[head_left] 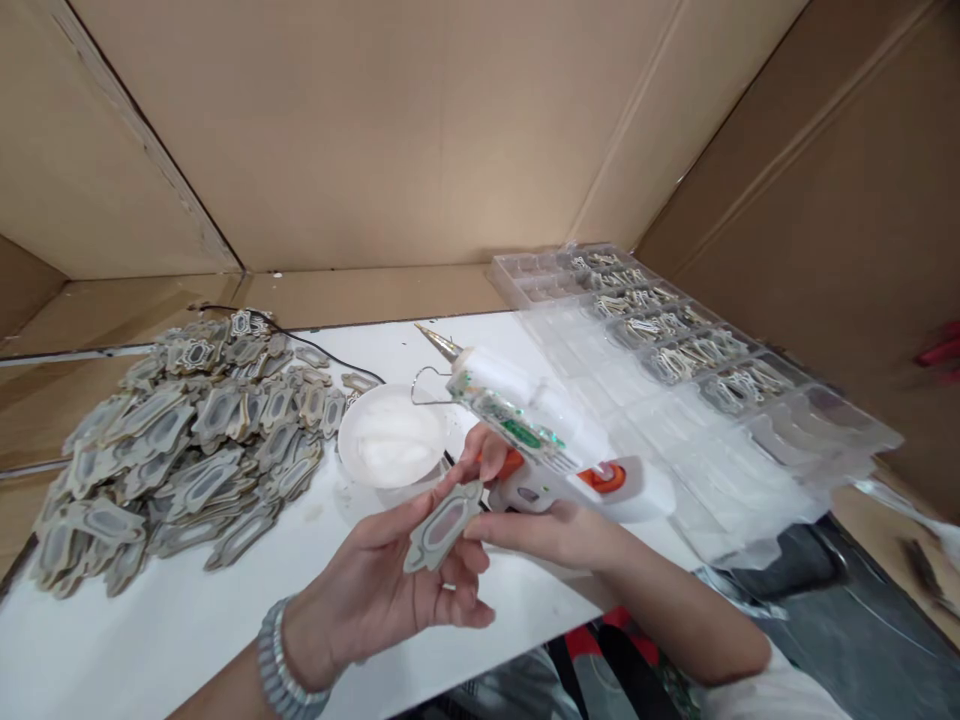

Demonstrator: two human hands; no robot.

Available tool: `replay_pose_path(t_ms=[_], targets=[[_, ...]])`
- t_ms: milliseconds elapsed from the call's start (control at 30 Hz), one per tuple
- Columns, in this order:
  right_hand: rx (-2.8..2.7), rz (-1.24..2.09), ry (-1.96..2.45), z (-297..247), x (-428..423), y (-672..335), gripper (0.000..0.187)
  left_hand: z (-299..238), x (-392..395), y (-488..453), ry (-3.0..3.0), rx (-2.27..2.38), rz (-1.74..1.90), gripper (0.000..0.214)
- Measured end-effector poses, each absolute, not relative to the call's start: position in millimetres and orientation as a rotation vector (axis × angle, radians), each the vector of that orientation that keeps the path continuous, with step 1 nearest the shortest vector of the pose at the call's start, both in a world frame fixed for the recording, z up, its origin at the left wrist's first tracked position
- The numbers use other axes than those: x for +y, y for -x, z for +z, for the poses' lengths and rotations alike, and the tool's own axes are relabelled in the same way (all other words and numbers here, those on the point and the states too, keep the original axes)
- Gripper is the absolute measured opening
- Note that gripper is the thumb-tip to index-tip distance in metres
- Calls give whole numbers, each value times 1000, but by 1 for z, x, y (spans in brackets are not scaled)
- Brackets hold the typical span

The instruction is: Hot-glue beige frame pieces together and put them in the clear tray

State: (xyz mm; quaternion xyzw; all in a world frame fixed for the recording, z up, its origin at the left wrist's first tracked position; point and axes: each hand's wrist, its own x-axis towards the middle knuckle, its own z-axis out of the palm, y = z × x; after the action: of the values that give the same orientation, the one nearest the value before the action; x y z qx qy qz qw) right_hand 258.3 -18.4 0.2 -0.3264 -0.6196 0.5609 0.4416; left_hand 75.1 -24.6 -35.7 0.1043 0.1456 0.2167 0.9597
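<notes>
In my left hand point(390, 570) is a small grey ornamental frame-shaped piece point(444, 527) with a pale oval centre, gripped along its edge. My right hand point(551, 535) closes on the right end of the same piece, thumb against it; its other fingers are largely hidden. Just behind both hands is a white glue gun point(532, 410) with orange parts, a green label and a wire stand, its metal nozzle pointing up and left. A white bowl point(391, 437) with whitish contents is close to the left of the gun.
Many similar grey pieces point(202, 450) are heaped on the white table point(315, 610) at the left. A clear compartment tray point(622, 390), partly filled with small pieces, lies at the right. Cardboard walls point(442, 140) enclose the back and sides. A black cord point(322, 350) runs behind the bowl.
</notes>
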Motion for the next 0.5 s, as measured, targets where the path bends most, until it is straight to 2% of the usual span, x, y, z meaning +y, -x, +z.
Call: replay_pose_path(t_ms=[100, 167, 267, 400, 500], targets=[[-1411, 1569, 679, -3, -18, -257, 41, -40, -26, -76, -188, 255, 473, 41], [-1395, 1574, 674, -5, -18, -258, 36, -40, -26, -76, -211, 239, 495, 31], [-1378, 1472, 739, -9, -16, -263, 32, -38, -24, -73, -262, 244, 538, 28], [-1346, 1259, 790, -15, -10, -273, 29, -28, -16, -62, -520, 410, 736, 55], [-1372, 1131, 843, -17, -8, -277, 26, -21, -5, -50, -804, 610, 972, 45]])
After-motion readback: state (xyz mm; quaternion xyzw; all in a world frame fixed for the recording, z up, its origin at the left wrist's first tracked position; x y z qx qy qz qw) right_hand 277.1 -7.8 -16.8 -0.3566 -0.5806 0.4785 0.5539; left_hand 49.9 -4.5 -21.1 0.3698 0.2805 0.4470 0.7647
